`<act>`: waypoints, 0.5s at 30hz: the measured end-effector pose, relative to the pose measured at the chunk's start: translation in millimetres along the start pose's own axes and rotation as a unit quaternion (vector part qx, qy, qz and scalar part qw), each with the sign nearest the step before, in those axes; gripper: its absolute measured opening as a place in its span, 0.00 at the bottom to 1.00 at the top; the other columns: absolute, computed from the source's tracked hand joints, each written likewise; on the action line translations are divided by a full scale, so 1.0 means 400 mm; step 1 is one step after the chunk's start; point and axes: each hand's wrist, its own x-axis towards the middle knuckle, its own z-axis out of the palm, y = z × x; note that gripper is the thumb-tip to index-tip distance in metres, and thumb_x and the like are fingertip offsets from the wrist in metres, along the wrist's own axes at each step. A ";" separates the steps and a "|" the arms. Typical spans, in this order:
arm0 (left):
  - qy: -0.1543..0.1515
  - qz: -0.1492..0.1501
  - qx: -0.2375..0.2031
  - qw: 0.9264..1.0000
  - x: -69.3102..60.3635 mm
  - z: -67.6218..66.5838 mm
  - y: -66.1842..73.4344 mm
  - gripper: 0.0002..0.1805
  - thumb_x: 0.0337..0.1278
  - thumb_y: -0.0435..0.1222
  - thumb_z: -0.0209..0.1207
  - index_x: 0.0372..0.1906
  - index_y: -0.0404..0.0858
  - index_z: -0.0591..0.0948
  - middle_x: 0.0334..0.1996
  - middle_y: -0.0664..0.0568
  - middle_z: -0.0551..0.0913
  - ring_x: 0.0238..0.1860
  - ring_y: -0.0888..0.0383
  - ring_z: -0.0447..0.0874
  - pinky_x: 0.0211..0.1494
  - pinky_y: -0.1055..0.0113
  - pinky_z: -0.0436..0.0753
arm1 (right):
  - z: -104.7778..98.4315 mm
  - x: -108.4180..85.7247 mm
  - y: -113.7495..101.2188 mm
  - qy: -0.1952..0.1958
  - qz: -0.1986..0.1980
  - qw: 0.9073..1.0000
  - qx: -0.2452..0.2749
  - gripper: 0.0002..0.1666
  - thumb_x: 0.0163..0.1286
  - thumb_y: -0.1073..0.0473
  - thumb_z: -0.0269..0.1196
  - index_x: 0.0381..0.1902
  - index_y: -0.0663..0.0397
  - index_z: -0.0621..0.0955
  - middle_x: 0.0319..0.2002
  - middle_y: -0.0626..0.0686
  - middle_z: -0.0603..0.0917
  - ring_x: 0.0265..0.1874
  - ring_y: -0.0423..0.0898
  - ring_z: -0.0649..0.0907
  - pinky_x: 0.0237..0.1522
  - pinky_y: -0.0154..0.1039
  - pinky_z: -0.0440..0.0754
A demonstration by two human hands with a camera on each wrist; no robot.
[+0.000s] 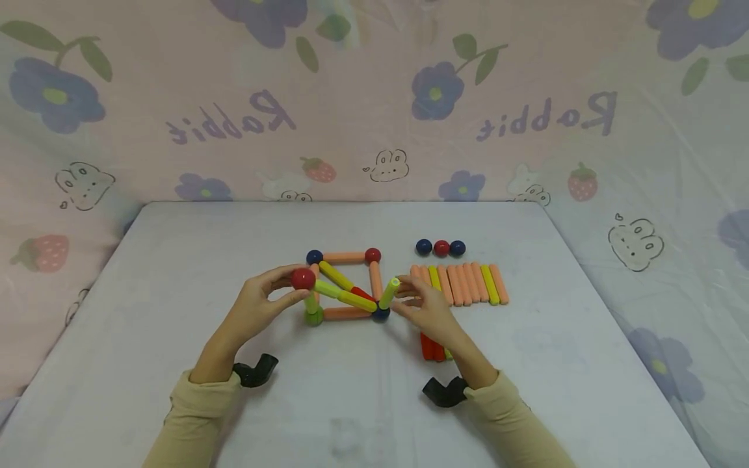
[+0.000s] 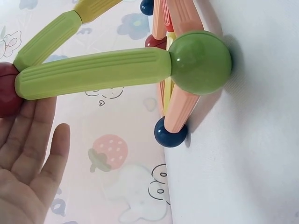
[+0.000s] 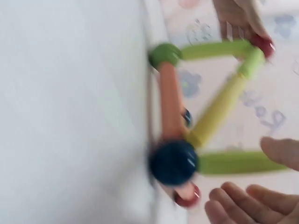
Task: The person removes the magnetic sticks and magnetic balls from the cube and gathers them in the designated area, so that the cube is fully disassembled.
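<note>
At the red ball (image 1: 303, 279) stands my left hand (image 1: 248, 309), its fingertips touching the ball and its thumb apart from them in the left wrist view. One green stick (image 2: 98, 72) joins this raised ball to the green ball (image 2: 201, 63) on the table. A green-and-yellow diagonal (image 1: 358, 301) slopes down to the front blue ball (image 1: 381, 312). From that blue ball rises another green stick (image 1: 389, 294). Around its upper part my right hand (image 1: 433, 315) is spread, thumb and fingers apart; whether the thumb touches the stick I cannot tell.
Behind the raised parts, the flat frame has a back blue ball (image 1: 315, 257), a back red ball (image 1: 372, 255) and a yellow-red diagonal (image 1: 336, 275). To the right lie three loose balls (image 1: 441, 248) and a row of sticks (image 1: 459, 285); red sticks (image 1: 431, 348) lie near my right wrist.
</note>
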 end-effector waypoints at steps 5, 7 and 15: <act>-0.004 0.003 -0.006 1.000 0.001 0.002 -0.002 0.24 0.59 0.37 0.63 0.61 0.36 0.76 0.54 0.41 0.83 0.58 0.44 0.81 0.64 0.42 0.76 | 0.069 -0.002 0.006 0.024 -0.027 0.999 0.011 0.14 0.68 0.63 0.61 0.50 0.64 0.78 0.50 0.62 0.84 0.50 0.56 0.84 0.52 0.47 0.85; -0.003 0.003 -0.005 1.000 0.000 0.001 -0.002 0.24 0.59 0.37 0.63 0.61 0.37 0.76 0.53 0.41 0.84 0.58 0.44 0.81 0.64 0.42 0.76 | 0.080 -0.003 0.007 0.041 -0.031 0.999 0.012 0.09 0.69 0.64 0.59 0.45 0.63 0.78 0.48 0.61 0.85 0.50 0.55 0.84 0.53 0.47 0.85; 0.000 0.007 -0.004 1.000 0.000 0.001 -0.004 0.24 0.60 0.37 0.63 0.61 0.37 0.76 0.52 0.42 0.84 0.57 0.44 0.82 0.63 0.43 0.76 | 0.078 -0.005 0.009 0.048 -0.010 0.999 -0.017 0.10 0.72 0.62 0.56 0.47 0.62 0.76 0.45 0.59 0.86 0.52 0.54 0.85 0.55 0.50 0.83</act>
